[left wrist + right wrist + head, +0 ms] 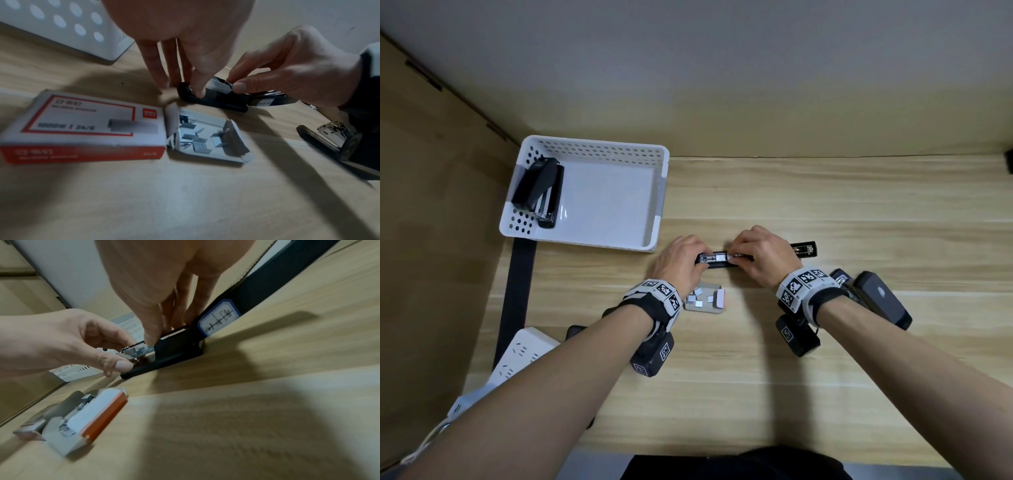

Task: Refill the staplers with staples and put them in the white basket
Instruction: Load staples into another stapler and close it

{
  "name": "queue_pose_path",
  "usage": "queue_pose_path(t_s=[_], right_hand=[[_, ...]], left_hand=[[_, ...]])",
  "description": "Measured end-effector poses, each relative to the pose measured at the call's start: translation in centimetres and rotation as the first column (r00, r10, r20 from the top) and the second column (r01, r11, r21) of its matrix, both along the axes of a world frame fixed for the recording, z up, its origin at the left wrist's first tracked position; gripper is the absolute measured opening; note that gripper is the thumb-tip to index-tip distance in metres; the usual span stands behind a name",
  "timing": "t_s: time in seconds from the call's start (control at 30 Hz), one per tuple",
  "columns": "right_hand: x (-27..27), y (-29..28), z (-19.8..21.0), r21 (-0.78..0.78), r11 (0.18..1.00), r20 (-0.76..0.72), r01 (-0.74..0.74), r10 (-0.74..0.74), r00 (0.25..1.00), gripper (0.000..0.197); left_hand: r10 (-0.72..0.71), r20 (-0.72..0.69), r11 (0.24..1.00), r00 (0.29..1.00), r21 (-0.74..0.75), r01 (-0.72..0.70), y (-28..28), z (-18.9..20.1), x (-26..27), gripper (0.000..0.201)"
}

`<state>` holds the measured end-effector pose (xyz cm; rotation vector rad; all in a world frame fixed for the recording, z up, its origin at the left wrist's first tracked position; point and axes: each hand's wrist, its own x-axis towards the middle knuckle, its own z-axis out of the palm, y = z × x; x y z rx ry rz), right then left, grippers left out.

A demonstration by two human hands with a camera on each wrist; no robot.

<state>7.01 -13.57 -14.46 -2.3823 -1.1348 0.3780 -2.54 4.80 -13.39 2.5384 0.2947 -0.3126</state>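
An opened black stapler lies flat on the wooden table, its lid folded back to the right. My left hand grips its front end between thumb and fingers. My right hand pinches a silver staple strip at the metal magazine. Just in front of my hands lies the red-and-grey staple box, its tray slid out with loose staple pieces. The white basket stands at the back left and holds one black stapler.
Another black stapler lies on the table beside my right wrist, its metal end facing the box. A white power strip and a black strap sit at the table's left edge. A wooden side panel stands on the left.
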Motion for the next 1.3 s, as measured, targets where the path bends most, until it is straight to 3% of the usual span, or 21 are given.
queue_pose_path(t_s=[0.27, 0.37, 0.43, 0.6, 0.8, 0.97, 1.07, 1.2, 1.3], right_hand=[[-0.5, -0.5, 0.7, -0.031, 0.999, -0.013, 0.009, -0.009, 1.000, 0.033], [-1.7, -1.2, 1.7, 0.020, 0.997, -0.019, 0.070, -0.070, 0.997, 0.021], [-3.2, -1.4, 2.3, 0.006, 1.000, -0.033, 0.027, -0.027, 0.999, 0.015], [-7.2, 0.1, 2.5, -0.089, 0.995, -0.115, -0.047, 0.036, 0.993, 0.016], [-9.0, 2.1, 1.0, -0.209, 0.977, 0.007, 0.038, -0.038, 0.999, 0.011], [-9.2, 2.8, 0.0, -0.229, 0.972, 0.026, 0.058, -0.053, 0.998, 0.013], [-9.2, 2.7, 0.1, -0.155, 0.985, -0.029, 0.073, -0.078, 0.997, 0.011], [-8.7, 1.9, 1.4, -0.025, 0.977, -0.224, 0.213, -0.213, 0.951, 0.009], [-7.5, 0.1, 1.7, -0.059, 0.972, -0.280, 0.228, -0.235, 0.931, 0.015]], left_hand=[[-0.021, -0.049, 1.000, 0.999, -0.015, 0.021, 0.1, 0.7, 0.0, 0.020], [-0.027, -0.065, 0.999, 0.998, -0.044, 0.025, 0.6, 1.7, -0.6, 0.027], [-0.014, -0.043, 0.998, 0.999, -0.059, 0.011, 1.0, 2.1, -1.4, 0.033], [0.074, 0.122, 0.993, 0.990, -0.101, -0.062, 1.2, 2.6, -4.4, 0.023], [0.015, 0.018, 0.995, 1.000, -0.097, -0.014, 0.6, 2.0, -7.2, 0.017], [0.077, 0.056, 0.987, 0.995, -0.146, -0.068, 0.4, 1.9, -8.7, 0.017], [0.093, 0.066, 0.983, 0.993, -0.165, -0.081, 0.5, 1.8, -8.9, 0.017], [0.097, 0.074, 0.984, 0.993, -0.160, -0.084, 0.4, 1.7, -8.7, 0.018], [0.100, 0.048, 0.983, 0.994, -0.162, -0.091, -0.1, 1.6, -8.1, 0.019]])
